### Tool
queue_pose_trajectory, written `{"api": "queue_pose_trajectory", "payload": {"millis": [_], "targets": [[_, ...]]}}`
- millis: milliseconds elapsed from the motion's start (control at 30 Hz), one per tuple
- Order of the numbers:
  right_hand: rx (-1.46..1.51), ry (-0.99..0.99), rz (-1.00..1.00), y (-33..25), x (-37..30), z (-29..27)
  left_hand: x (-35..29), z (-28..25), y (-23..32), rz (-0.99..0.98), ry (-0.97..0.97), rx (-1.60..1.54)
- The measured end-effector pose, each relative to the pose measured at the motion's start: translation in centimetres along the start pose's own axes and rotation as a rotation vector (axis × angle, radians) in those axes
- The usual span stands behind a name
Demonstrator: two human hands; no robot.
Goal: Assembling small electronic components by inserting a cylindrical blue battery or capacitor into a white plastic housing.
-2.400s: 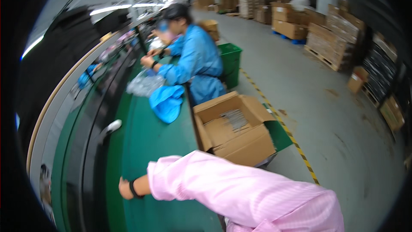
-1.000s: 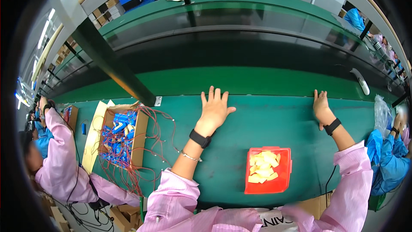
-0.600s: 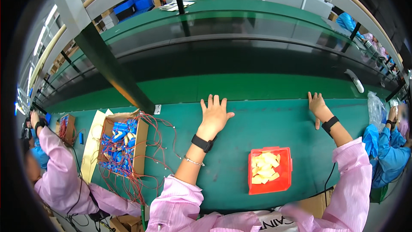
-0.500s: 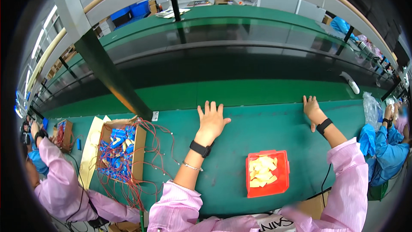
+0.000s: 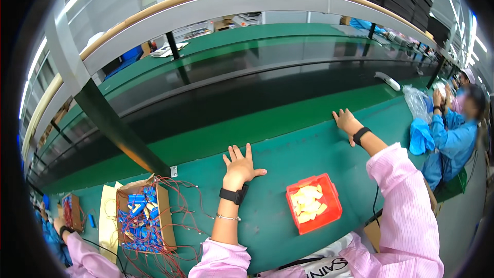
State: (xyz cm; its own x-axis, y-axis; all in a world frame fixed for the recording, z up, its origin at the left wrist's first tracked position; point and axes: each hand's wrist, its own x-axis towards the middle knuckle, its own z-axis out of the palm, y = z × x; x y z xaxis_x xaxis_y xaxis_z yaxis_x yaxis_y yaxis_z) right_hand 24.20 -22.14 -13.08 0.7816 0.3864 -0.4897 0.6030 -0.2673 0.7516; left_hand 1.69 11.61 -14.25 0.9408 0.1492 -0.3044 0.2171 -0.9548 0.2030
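Note:
My left hand (image 5: 239,169) lies with fingers spread on the green worktop (image 5: 267,201), close to its far edge, and holds nothing. Further right, my right hand (image 5: 348,123) also rests near that edge, fingers apart and nothing in them. Between my forearms stands a red plastic bin (image 5: 329,215) holding several small pale-yellow pieces (image 5: 307,202). Left of my left forearm is an open cardboard box (image 5: 165,216), filled with blue cylindrical parts (image 5: 138,216) that have red wires. The wires (image 5: 180,208) spill over its side onto the worktop.
A dark green post (image 5: 116,123) rises behind the cardboard box. Beyond the worktop runs a dark conveyor belt (image 5: 216,98). A white-handled tool (image 5: 388,81) lies at the far right, near a clear plastic bag (image 5: 416,102). Co-workers sit on both sides, one in blue (image 5: 453,139) at right.
My view has tilted and swung to the right, so the scene sits at a slant. Both hands stay spread at the worktop's far edge. The left co-worker's arm shows lower in the picture.

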Motion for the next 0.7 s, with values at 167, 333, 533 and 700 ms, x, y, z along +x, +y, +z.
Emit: {"api": "queue_pose_trajectory", "payload": {"millis": [167, 333, 533, 700], "targets": [[0.102, -0.055, 0.100, -0.3, -0.1, -2.2, -0.2, -0.7, -0.1, -0.013, -0.060, -0.042], [0.164, 0.006, 0.236, -0.1, 5.3, 5.1, 1.0, -0.4, 1.0, 0.029, -0.080, -0.038], [0.070, -0.087, 0.191, -1.5, 4.2, 0.5, 0.5, -0.3, -0.4, 0.002, -0.092, -0.069], [0.084, -0.152, 0.158, -1.0, 4.2, 1.3, -0.2, -0.6, 0.5, 0.020, -0.086, -0.085]]}}
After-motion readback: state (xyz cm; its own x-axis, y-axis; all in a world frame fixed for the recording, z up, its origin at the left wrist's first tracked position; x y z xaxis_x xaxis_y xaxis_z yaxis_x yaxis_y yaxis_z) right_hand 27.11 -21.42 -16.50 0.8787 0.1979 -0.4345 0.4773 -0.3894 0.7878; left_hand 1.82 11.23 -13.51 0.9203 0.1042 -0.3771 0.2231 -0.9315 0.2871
